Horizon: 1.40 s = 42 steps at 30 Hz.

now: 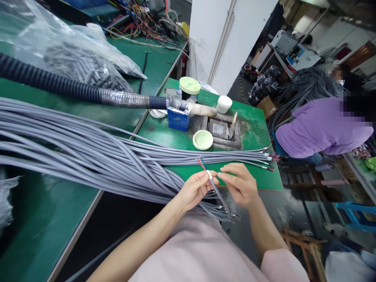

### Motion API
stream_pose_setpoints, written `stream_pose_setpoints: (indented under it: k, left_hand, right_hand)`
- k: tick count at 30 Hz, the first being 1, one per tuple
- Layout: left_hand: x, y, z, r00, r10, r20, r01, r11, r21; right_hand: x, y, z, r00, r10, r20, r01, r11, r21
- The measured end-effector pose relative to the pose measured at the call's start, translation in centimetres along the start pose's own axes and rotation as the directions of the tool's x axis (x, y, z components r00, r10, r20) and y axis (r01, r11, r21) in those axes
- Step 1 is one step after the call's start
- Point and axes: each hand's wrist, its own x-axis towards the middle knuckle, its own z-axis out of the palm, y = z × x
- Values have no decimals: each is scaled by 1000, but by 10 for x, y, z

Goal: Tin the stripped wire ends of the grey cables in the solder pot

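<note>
My left hand (196, 188) pinches the end of a grey cable (219, 196) between thumb and fingers, just at a white band (209, 174) around it. Past the band, thin red, green and dark wires (201, 162) fan out. From there the cable bends down towards my lap. My right hand (240, 185) is close beside it, fingers apart, its fingertips at the tips of my left fingers; I see nothing held in it. A thick bundle of grey cables (117, 152) runs across the bench, with bare wire ends (268, 156) at the right.
Behind the cables are a soldering pot (220, 128), a pale shallow dish (202, 140), a white tub (224, 104) and a blue box (178, 118). A black corrugated hose (73, 88) crosses from the left. A person in purple (317, 125) sits at the right.
</note>
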Motion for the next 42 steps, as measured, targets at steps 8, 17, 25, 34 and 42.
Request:
stream_pose_setpoints:
  k: [8, 17, 25, 34, 42]
  left_hand:
    - [0, 9, 10, 999, 31, 25, -31, 999, -12]
    - [-21, 39, -6, 691, 677, 254, -563, 283, 777]
    - [-7, 46, -32, 407, 789, 460, -539, -199, 818]
    - [-7, 48, -29, 431, 790, 436, -550, -153, 821]
    - [-6, 48, -29, 443, 790, 423, -552, -132, 824]
  right_hand:
    - [0, 11, 10, 968, -197, 155, 214, 971, -102]
    - [64, 29, -6, 954, 55, -295, -78, 995, -67]
    - [113, 45, 9, 994, 96, -49, -98, 995, -35]
    - [134, 55, 29, 987, 20, 161, 14, 978, -206]
    - [134, 65, 43, 975, 59, 215, 9, 953, -303]
